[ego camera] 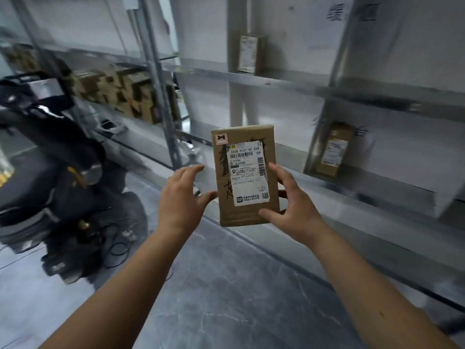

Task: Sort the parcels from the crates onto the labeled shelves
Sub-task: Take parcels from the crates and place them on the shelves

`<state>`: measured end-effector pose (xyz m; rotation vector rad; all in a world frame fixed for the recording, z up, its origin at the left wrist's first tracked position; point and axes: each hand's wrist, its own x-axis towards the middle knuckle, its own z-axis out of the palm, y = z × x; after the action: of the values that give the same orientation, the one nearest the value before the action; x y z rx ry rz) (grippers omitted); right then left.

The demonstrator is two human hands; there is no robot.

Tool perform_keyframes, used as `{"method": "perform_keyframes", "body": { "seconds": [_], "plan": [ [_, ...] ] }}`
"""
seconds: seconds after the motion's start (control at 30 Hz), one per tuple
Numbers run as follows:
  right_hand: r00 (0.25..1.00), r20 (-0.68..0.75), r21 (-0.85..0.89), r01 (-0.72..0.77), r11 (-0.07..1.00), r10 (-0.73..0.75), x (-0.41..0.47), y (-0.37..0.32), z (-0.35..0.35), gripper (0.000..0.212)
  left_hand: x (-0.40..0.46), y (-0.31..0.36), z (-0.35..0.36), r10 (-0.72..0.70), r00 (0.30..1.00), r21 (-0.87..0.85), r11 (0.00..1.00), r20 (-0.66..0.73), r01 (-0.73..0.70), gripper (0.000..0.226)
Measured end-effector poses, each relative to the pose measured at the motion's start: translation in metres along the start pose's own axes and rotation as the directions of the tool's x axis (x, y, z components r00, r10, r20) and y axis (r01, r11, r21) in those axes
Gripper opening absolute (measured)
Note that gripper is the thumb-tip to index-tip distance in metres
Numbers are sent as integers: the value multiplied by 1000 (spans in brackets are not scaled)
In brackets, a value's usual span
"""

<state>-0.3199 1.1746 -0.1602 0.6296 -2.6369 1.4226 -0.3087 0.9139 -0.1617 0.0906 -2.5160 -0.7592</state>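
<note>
A small brown cardboard parcel (245,177) with a white shipping label is held upright in front of me, above the floor. My right hand (292,205) grips its right edge and lower corner, thumb on the front. My left hand (181,197) is beside its left edge with fingers spread, the thumb touching the lower left side. Behind it stand the metal shelves (276,79). One parcel (251,54) stands on the upper shelf and another parcel (334,149) on the shelf below, at the right.
Stacked cardboard boxes (120,91) fill a shelf at the left. A dark machine with cables (50,159) stands on the grey floor at the left. A metal shelf upright (161,84) rises between the two racks.
</note>
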Motion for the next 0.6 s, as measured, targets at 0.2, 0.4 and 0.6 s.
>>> {"method": "perform_keyframes", "body": {
  "seconds": [0.2, 0.4, 0.6],
  "plan": [
    [997, 78, 35, 22, 999, -25, 79, -10, 67, 102, 38, -75, -14, -109, 993, 27, 993, -52, 111, 71],
    [990, 128, 42, 59, 997, -64, 170, 8, 113, 105, 98, -137, 0, -190, 979, 77, 978, -71, 195, 71],
    [979, 174, 57, 97, 994, -106, 288, 45, 149, 108, 186, -190, 34, -240, 967, 107, 963, -83, 248, 70]
  ]
}}
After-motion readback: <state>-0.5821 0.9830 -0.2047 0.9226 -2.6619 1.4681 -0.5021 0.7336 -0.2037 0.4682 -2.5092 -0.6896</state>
